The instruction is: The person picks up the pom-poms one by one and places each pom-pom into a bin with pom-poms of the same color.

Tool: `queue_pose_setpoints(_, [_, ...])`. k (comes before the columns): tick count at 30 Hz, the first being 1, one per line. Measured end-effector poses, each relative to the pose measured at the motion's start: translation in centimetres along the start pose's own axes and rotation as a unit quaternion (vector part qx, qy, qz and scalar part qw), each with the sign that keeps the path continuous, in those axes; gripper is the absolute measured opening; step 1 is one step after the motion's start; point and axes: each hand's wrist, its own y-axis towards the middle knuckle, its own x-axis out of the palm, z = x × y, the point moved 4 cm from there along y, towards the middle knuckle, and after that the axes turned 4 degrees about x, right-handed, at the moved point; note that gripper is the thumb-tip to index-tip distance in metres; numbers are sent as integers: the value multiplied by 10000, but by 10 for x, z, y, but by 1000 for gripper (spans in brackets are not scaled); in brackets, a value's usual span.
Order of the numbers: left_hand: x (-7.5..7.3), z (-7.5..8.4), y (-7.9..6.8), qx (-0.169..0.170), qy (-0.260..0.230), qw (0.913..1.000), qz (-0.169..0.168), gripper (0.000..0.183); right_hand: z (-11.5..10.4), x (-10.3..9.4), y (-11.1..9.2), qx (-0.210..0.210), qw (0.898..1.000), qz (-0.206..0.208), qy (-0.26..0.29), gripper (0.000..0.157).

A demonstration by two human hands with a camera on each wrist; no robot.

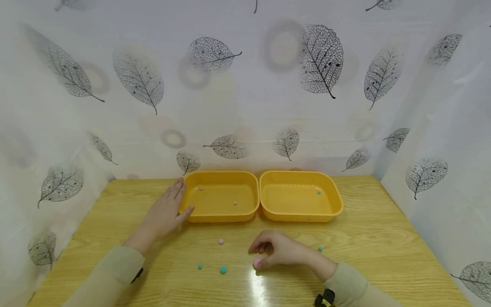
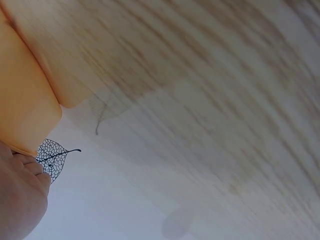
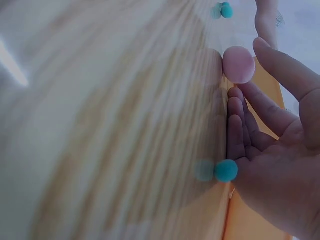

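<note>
My left hand rests against the left end of the left yellow tray, its fingers along the outside and the thumb at the front corner. The left wrist view shows those fingers right at the tray's edge. On the table in front of the trays, my right hand reaches low around a large pink ball. In the right wrist view the thumb tip comes close beside the pink ball, while the index fingertip is at its lower edge. The other right fingers are bent near the tabletop.
A small pink ball and two teal balls, one small and one larger, lie left of the right hand. Another teal ball is beside the right forearm. Small balls lie in both the left tray and the right yellow tray.
</note>
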Motion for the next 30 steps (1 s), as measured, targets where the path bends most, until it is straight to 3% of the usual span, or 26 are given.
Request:
queue_pose_setpoints(13, [1,0,0,-7,-13,10000,93,81,0,3,1,-197,9991,-320,-191,25])
queue_pose_setpoints(30, [0,1,-1,6,22,10000,-4,80,0,2,1,-151,9990,-303,-287,23])
